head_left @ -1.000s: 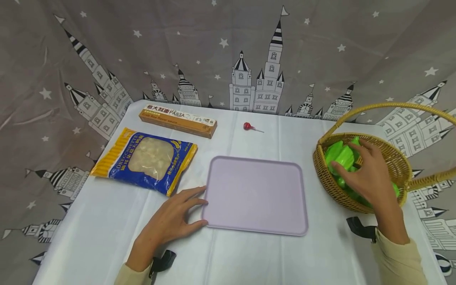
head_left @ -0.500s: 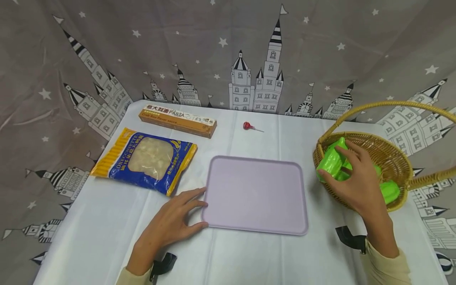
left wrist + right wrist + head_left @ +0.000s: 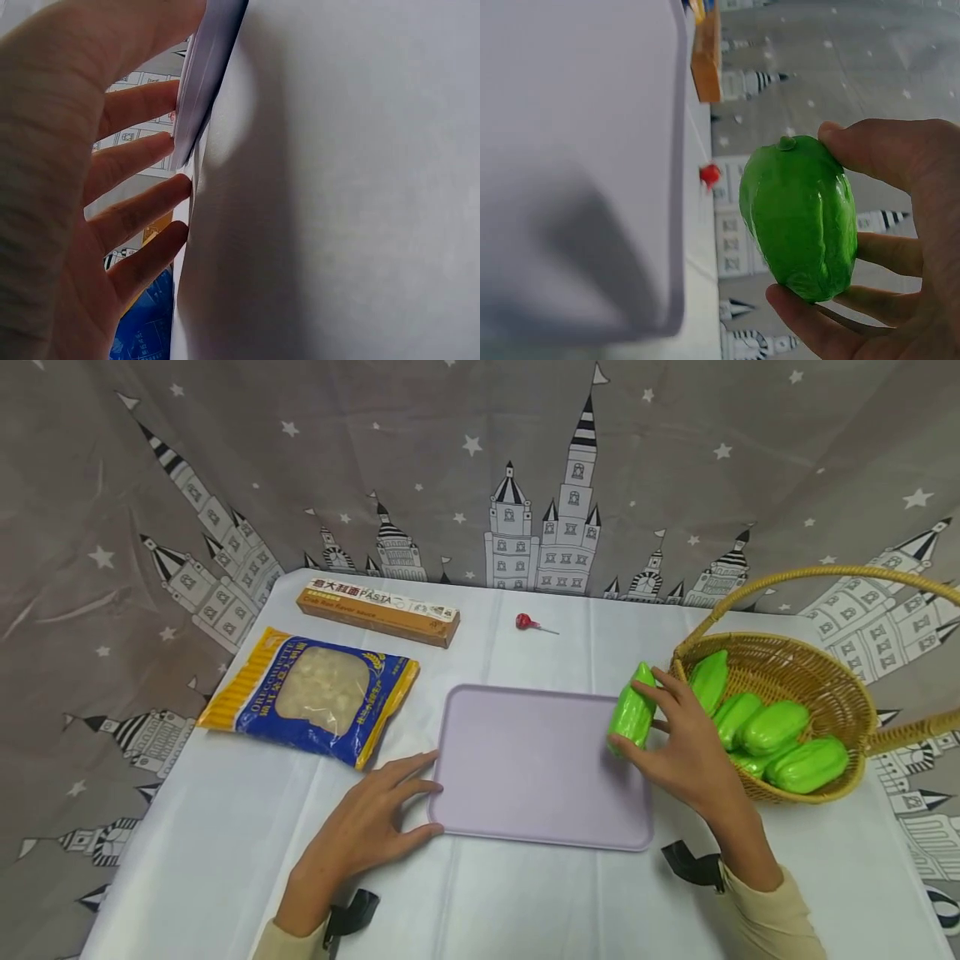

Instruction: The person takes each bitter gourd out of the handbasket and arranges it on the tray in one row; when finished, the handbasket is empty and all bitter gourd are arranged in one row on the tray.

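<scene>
My right hand (image 3: pixel 690 760) grips a glossy green star fruit (image 3: pixel 632 717) between thumb and fingers, above the right edge of a pale purple tray (image 3: pixel 536 768). In the right wrist view the ridged star fruit (image 3: pixel 799 217) shows a small stem nub, with the thumb at one end and a fingertip at the other. My left hand (image 3: pixel 367 822) rests at the tray's left edge, fingers spread and tips touching its rim. The left wrist view shows the fingers (image 3: pixel 139 161) held fairly straight beside the tray. A woven basket (image 3: pixel 832 685) with several more green star fruits stands on the right.
A blue and yellow orecchiette bag (image 3: pixel 322 697) lies left of the tray. Behind it is a brown and white pasta box (image 3: pixel 378 612). A red lollipop (image 3: pixel 523 622) lies beyond the tray. The basket's tall handle (image 3: pixel 817 572) arches at the right.
My right hand has lifted a star fruit out of the basket and carried it left to the tray's right edge. My left hand stays at the tray's left edge.
</scene>
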Available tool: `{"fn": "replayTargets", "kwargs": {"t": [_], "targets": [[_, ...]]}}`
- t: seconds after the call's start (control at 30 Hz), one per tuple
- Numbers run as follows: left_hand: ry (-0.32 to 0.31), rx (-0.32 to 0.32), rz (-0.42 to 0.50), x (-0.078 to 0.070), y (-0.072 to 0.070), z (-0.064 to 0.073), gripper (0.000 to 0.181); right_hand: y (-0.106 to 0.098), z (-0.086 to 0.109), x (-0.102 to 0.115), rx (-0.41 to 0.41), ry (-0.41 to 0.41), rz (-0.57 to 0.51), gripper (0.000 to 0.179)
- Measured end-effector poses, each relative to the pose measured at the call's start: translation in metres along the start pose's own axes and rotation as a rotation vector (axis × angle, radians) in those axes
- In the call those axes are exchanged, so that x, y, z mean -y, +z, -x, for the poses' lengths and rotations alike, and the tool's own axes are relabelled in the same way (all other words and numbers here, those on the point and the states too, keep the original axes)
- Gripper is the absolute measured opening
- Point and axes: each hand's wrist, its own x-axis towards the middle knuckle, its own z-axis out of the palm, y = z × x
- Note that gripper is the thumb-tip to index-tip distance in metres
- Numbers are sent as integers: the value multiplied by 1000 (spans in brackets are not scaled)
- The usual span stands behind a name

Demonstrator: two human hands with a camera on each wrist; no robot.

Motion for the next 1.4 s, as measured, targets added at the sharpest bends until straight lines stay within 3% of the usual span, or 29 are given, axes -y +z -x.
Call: {"fn": "replayTargets", "kwargs": {"t": [0.47,0.87,1.1,1.4], "targets": [[1,-5,-5,1,0,1,50,47,-15,12,131,-25,7,79],[-42,33,-8,-1,-2,2,50,81,-31,34,240,-72,-41,86],[-65,59,-2,-2,-3,1,49,99,-38,49,293,-56,-68,85],[-50,54,-12,-1,-3,2,50,118,-51,68,351,-80,-36,82]]}}
